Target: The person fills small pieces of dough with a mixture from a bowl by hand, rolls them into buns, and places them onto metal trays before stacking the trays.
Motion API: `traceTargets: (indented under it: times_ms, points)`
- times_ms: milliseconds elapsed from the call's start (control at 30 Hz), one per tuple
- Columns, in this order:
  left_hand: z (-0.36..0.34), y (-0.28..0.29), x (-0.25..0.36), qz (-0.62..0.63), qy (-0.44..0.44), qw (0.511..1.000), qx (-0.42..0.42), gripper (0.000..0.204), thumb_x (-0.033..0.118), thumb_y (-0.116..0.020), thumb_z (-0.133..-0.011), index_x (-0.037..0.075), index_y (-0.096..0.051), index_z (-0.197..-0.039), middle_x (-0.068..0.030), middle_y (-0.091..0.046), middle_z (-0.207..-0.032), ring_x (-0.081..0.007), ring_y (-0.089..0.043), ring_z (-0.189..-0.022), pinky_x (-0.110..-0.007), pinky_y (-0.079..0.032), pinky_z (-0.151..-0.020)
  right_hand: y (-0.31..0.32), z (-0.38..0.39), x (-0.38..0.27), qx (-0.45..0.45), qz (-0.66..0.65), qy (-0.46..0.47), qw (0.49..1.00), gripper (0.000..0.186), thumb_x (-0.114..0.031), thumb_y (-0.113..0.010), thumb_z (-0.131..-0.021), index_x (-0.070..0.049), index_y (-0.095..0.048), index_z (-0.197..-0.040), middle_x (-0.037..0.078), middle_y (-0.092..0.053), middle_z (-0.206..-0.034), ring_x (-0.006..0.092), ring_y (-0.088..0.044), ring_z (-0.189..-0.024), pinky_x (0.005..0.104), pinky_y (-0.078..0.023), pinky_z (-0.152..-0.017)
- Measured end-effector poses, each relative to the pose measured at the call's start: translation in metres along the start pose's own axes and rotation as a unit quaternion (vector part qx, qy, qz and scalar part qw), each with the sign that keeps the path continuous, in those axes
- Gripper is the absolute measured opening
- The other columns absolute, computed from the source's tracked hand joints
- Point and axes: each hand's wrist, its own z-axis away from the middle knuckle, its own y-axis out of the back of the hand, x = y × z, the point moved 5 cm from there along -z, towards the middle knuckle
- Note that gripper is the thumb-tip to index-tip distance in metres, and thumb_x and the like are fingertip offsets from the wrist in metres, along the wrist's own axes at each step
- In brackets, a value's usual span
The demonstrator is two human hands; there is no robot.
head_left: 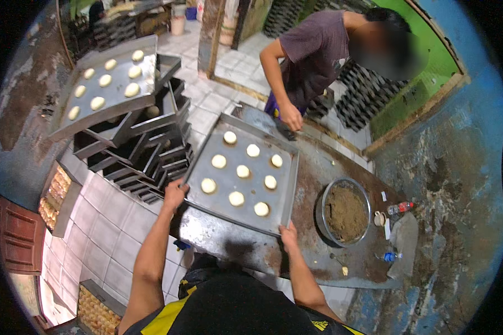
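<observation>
My left hand [176,194] is clamped on the near-left corner of a square, grey metal tray [252,188]; my right hand [288,234] is clamped on its near-right corner. The fingertips beneath are hidden. The tray is in front of me, over a brown-stained metal worktable [215,234]; I cannot tell whether its far edge rests there. It carries nine pale, round dough pieces [242,171] in three rows of three, spaced apart.

Recommended handling: I grip both corners evenly and hold the base level, since a tilt could slide the pieces together. I judge that the far side needs clearance from the co-worker's hand [291,117], and the right side from the round, silver metal bowl [319,215] of brown, crumbly material.

Labels: a clear bottle with a red label [401,207] lies beyond the bowl; its print is too small to read. My black-and-yellow shirt [235,290] bears a small yellow emblem with lettering.
</observation>
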Motion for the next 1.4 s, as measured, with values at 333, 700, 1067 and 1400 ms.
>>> traceTargets:
  times_ms: [333,700,1067,1400]
  points:
    - [0.224,0.049,0.125,-0.003,-0.046,0.996,0.079,0.05,0.012,-0.063,-0.084,0.011,-0.065,-0.135,-0.01,-0.075,-0.104,-0.0086,-0.054,-0.066,-0.028,-0.049,-0.065,0.077,0.125,0.019,-0.12,-0.227,0.035,0.966,0.053,-0.003,-0.059,-0.09,-0.003,-0.051,-0.142,0.01,-0.065,-0.125,0.0208,-0.062,-0.112,0.0354,-0.05,-0.095]
    - [0.218,0.247,0.226,0.169,-0.159,0.956,0.178,0.044,0.012,-0.067,-0.093,-0.002,-0.063,-0.134,-0.0039,-0.069,-0.115,-0.0108,-0.063,-0.099,-0.026,-0.05,-0.089,-0.017,0.167,-0.198,-0.294,-0.284,0.234,0.882,0.098,-0.035,-0.069,-0.083,-0.002,-0.019,-0.161,0.014,-0.039,-0.156,0.0265,-0.043,-0.14,0.0402,-0.036,-0.114]
    - [-0.011,0.572,0.223,0.172,-0.114,0.965,0.164,0.048,0.024,-0.066,-0.094,0.0,-0.062,-0.135,-0.0081,-0.067,-0.126,-0.017,-0.058,-0.116,-0.031,-0.039,-0.105,-0.317,0.204,-0.421,-0.306,-0.24,0.334,0.859,0.11,-0.038,-0.073,-0.08,-0.001,-0.009,-0.162,0.018,-0.034,-0.157,0.0265,-0.039,-0.141,0.0378,-0.031,-0.116]
    - [-0.19,0.658,0.093,0.355,-0.091,0.912,0.185,0.084,0.064,-0.048,-0.099,0.007,-0.028,-0.157,-0.0104,-0.034,-0.158,-0.0247,-0.031,-0.142,-0.041,-0.023,-0.117,-0.477,0.21,-0.49,-0.254,-0.288,0.181,0.905,0.096,-0.014,-0.068,-0.094,-0.015,-0.002,-0.164,0.005,-0.056,-0.109,0.0103,-0.049,-0.088,0.0286,-0.044,-0.079]
